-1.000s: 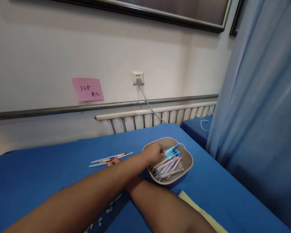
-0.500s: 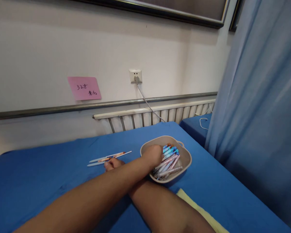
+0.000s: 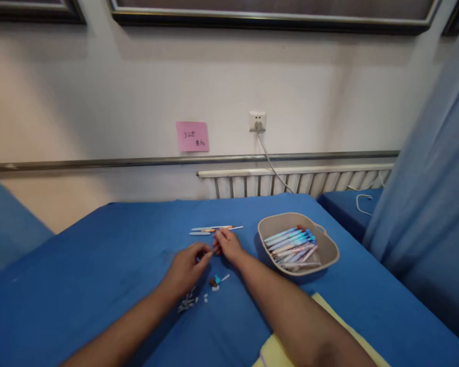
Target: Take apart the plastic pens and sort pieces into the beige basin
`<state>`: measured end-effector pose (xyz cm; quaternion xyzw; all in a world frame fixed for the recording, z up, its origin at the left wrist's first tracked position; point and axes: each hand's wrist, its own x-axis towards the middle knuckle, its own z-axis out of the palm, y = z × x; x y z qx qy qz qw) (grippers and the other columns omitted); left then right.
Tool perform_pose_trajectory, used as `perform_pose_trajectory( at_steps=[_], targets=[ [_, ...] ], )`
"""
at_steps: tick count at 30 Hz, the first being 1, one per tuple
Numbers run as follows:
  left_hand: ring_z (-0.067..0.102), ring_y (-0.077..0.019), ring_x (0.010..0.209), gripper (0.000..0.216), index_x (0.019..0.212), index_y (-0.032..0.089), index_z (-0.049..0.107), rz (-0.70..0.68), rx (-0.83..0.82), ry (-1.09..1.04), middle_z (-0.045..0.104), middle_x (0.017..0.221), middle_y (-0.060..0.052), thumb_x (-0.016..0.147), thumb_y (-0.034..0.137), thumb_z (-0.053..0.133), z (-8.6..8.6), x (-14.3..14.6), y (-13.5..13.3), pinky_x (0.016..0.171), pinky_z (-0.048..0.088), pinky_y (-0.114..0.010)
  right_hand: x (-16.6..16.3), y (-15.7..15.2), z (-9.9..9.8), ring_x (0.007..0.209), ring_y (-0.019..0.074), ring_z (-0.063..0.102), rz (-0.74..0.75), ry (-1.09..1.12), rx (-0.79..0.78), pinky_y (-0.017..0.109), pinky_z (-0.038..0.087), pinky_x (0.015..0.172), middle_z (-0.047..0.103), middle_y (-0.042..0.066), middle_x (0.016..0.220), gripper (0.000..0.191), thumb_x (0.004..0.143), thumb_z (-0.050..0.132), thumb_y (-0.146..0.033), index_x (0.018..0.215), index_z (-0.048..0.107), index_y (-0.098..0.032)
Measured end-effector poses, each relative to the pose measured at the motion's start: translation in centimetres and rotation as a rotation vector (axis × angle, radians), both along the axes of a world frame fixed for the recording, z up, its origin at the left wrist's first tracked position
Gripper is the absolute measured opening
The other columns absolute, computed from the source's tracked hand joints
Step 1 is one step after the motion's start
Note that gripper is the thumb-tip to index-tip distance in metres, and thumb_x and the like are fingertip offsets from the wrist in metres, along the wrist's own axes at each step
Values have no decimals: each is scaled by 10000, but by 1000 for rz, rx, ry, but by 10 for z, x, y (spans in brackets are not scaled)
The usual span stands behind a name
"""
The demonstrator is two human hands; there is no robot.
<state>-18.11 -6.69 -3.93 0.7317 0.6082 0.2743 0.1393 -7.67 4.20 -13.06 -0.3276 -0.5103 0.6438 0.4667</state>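
Note:
My left hand is closed in a pinch just in front of my right hand, their fingertips meeting. Whatever lies between the left fingers is too small and blurred to name. My right hand is curled, and what it grips is hidden. Right behind it lie several slim pens with pale blue barrels and orange-brown parts. Closer to me are small teal and brown pen toppers with a white stick. Several tiny white pieces are scattered beside my left forearm.
To the right stands a beige basin holding several blue and pink pens. A yellow cloth lies under my right forearm. Blue fabric covers the table. A cord runs from the wall socket, and a blue curtain hangs at right.
My left hand has left the basin and come back to my right hand. The view has turned left, so the small pieces near my forearms now show.

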Motion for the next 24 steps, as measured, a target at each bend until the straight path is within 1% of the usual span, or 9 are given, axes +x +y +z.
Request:
perform_pose_trajectory(
  at_steps=[2, 3, 4, 6, 11, 16, 20, 22, 24],
  targets=[
    [592, -191, 677, 297, 799, 178, 623, 179, -49, -57, 656, 719, -23, 778, 431, 470, -21, -45, -18, 641, 449, -276, 2, 1, 0, 764, 145, 615, -11, 25, -58, 310, 530, 663, 620, 55, 949, 275, 914, 513, -354, 1060, 570, -129],
    [600, -199, 697, 312, 805, 176, 624, 256, -51, -85, 660, 733, -25, 768, 445, 470, -29, -62, -25, 650, 454, -281, 4, 1, 1, 658, 120, 602, -28, 39, -77, 265, 513, 582, 621, 33, 832, 280, 914, 498, -383, 996, 577, -127],
    [609, -204, 718, 323, 811, 174, 622, 312, -38, -113, 666, 756, -28, 763, 453, 466, -36, -76, -30, 664, 458, -285, 5, 1, 1, 548, 97, 566, -55, 57, -91, 222, 475, 499, 596, 7, 708, 301, 909, 482, -417, 924, 573, -131],
    [617, -206, 722, 330, 826, 180, 618, 384, -19, -158, 666, 754, -20, 763, 461, 457, -44, -91, -36, 663, 460, -283, 9, 0, 2, 473, 77, 529, -109, 98, -106, 181, 424, 433, 563, -19, 620, 326, 869, 508, -470, 855, 556, -148],
    [626, -199, 720, 285, 816, 183, 616, 324, -19, -156, 673, 762, -16, 778, 419, 461, -48, -94, -32, 661, 467, -274, 14, -9, 7, 448, 78, 520, -244, 135, -78, 175, 397, 412, 574, -17, 595, 349, 737, 623, -501, 772, 548, -163],
    [635, -194, 741, 266, 838, 170, 614, 241, 13, -90, 675, 779, -28, 826, 347, 416, -55, -93, -29, 683, 480, -280, 17, -18, 2, 483, 92, 531, -424, 38, 1, 194, 412, 452, 568, -26, 605, 296, 706, 621, -458, 750, 523, -182],
    [624, -198, 770, 223, 853, 166, 628, 169, 46, -29, 671, 830, -49, 822, 279, 438, -58, -92, -16, 720, 475, -298, 24, -17, -7, 587, 127, 576, -582, -180, 78, 233, 452, 543, 592, -5, 683, 212, 750, 537, -399, 796, 530, -192],
    [612, -205, 845, 220, 912, 166, 632, 126, 74, 7, 667, 906, -66, 829, 252, 448, -57, -91, -5, 789, 464, -312, 27, -14, -9, 704, 161, 603, -618, -342, 140, 275, 473, 647, 625, 28, 762, 167, 756, 514, -326, 836, 561, -188],
    [585, -223, 948, 236, 982, 165, 627, 94, 104, 42, 658, 994, -85, 840, 234, 452, -56, -91, 9, 876, 435, -339, 28, -11, -8, 845, 193, 605, -613, -513, 218, 314, 457, 777, 649, 63, 876, 165, 744, 515, -251, 869, 598, -184]
  ],
)
